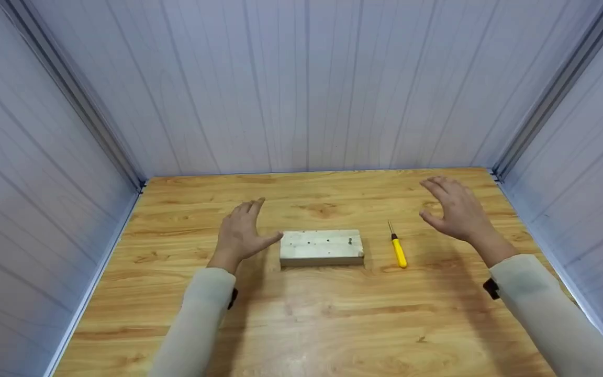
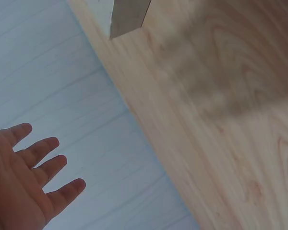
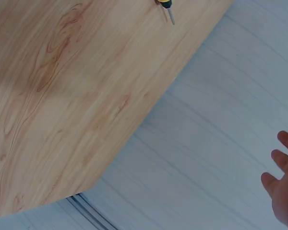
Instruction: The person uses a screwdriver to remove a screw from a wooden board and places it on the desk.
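A pale wooden block [image 1: 320,248] lies flat on the table, with several small dark holes in its top and a screw standing up near its right end. To the right of the block lies a screwdriver [image 1: 398,251] with a yellow handle, its thin shaft pointing toward the back wall. My left hand [image 1: 241,233] hovers at the block's left side, fingers spread and holding nothing. Over the table right of the screwdriver hovers my right hand [image 1: 456,209], also without anything in it. The left wrist view catches only a corner of the block [image 2: 129,17]; the right wrist view shows the screwdriver's tip [image 3: 169,12].
The wood-grain table [image 1: 333,324] meets a pale panelled wall [image 1: 301,94] at the back. Similar panels rise along the left side [image 1: 34,209] and the right side [image 1: 584,183], with metal strips in the corners.
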`<state>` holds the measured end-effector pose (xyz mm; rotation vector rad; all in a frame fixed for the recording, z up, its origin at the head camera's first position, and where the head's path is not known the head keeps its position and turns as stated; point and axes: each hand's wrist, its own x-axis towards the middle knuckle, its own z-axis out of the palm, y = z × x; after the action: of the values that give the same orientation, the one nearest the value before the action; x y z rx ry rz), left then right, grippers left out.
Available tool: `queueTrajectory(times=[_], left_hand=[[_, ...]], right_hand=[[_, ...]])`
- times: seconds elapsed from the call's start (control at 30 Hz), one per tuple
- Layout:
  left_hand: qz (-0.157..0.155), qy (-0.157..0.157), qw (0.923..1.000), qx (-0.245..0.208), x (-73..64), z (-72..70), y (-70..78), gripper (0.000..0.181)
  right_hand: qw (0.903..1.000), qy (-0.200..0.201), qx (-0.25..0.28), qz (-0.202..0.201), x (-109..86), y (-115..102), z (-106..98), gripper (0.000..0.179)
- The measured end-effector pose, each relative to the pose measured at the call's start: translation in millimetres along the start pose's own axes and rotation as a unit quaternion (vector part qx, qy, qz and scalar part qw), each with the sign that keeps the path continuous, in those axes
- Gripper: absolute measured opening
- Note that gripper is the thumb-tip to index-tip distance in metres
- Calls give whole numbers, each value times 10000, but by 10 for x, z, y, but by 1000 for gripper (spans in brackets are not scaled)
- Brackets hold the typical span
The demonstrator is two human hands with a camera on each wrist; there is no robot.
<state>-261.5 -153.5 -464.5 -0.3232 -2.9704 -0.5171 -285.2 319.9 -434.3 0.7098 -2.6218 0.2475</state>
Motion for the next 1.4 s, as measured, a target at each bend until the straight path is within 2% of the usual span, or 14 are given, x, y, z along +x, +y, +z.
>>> queueTrajectory(times=[0.2,0.5,0.8,0.9,1.1,1.4], left_hand=[[4,-63,9999,-98,-31,206,37,90],[-77,-289,9992,-264,-95,484,55,89],[-120,-357,9979,-520,-89,678,120,89],[-112,-390,9978,-526,-78,710,133,88],[-151,-474,9963,-697,-55,748,149,86],[-19,-350,9963,-788,-34,843,141,82]], right_hand=[[9969,-253,6,-743,3,-28,69,62],[9898,-630,3,-1275,31,-69,163,49],[9840,-1195,-34,-1322,-53,-88,278,42],[9814,-1312,-79,-1397,-89,-98,337,41],[9761,-1592,181,-1466,-156,-129,476,38],[9685,-1889,206,-1608,-253,-181,652,32]])
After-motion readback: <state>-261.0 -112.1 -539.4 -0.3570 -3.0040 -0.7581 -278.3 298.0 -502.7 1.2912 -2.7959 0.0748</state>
